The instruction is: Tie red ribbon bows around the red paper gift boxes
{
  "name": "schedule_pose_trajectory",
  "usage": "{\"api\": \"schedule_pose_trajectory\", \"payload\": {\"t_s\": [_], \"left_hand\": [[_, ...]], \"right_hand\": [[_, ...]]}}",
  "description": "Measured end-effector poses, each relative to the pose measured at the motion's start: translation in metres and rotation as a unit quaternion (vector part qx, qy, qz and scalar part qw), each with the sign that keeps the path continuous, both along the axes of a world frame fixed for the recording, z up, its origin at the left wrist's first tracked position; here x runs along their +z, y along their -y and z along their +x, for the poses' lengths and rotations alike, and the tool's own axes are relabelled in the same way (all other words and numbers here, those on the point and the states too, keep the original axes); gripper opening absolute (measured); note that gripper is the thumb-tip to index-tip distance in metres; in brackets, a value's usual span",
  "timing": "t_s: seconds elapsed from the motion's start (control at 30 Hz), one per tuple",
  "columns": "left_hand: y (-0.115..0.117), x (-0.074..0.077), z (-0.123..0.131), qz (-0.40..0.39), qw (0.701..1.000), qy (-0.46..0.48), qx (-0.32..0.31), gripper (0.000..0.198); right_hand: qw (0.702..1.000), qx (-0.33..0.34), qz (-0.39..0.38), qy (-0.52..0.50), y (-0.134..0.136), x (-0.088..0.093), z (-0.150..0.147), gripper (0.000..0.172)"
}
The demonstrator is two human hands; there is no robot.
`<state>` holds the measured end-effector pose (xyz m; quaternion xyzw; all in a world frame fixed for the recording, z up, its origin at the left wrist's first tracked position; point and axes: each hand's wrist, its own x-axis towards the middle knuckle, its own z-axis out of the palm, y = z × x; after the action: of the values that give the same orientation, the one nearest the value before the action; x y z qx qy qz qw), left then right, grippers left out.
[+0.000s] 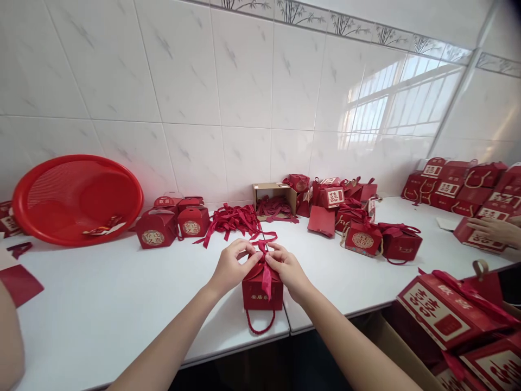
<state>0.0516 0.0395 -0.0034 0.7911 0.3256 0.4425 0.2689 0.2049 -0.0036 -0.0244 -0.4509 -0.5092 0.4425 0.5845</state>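
A small red gift box (252, 298) with gold characters stands at the table's front edge, its cord handle (261, 332) hanging down in front. On its top is a red ribbon (266, 281), one end draping over the front face. My left hand (233, 266) pinches the ribbon from the left side, thumb and forefinger close together. From the right, my right hand (288, 271) pinches it too, fingertips almost meeting those of the left. The knot or loop between the fingers is partly hidden.
Behind lie a heap of ribbons (234, 220), an open carton (260, 194) and finished-looking red boxes (362, 239). A red basket (77, 233) leans at left. At right, a co-worker's hand (494, 231) touches a box; a carton of boxes (443, 309) stands by the front edge.
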Motion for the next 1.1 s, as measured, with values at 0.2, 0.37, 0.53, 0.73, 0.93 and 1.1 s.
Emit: {"api": "schedule_pose_trajectory", "payload": {"t_s": [0.2, 0.37, 0.53, 0.73, 0.93, 1.1], "left_hand": [[0.004, 0.007, 0.001, -0.075, 0.993, -0.084, 0.021, 0.021], [0.002, 0.017, 0.000, -0.140, 0.987, -0.080, -0.018, 0.021], [0.008, 0.029, -0.004, -0.155, 0.978, -0.123, -0.068, 0.018], [0.023, 0.033, -0.004, -0.035, 0.977, -0.210, 0.001, 0.018], [0.032, 0.033, -0.002, 0.008, 0.975, -0.224, 0.010, 0.022], [0.026, 0.034, -0.003, -0.005, 0.976, -0.218, 0.002, 0.019]], "right_hand": [[1.000, -0.009, -0.016, -0.007, 0.001, 0.002, 0.000, 0.029], [0.999, -0.013, -0.023, 0.038, 0.009, 0.009, 0.007, 0.024], [0.992, -0.035, -0.014, 0.122, 0.019, 0.008, 0.019, 0.024], [0.951, -0.042, 0.031, 0.304, 0.028, 0.012, 0.025, 0.022], [0.855, -0.111, 0.015, 0.507, 0.052, 0.039, 0.020, 0.019], [0.839, -0.017, -0.034, 0.543, 0.073, 0.066, 0.023, 0.048]]}}
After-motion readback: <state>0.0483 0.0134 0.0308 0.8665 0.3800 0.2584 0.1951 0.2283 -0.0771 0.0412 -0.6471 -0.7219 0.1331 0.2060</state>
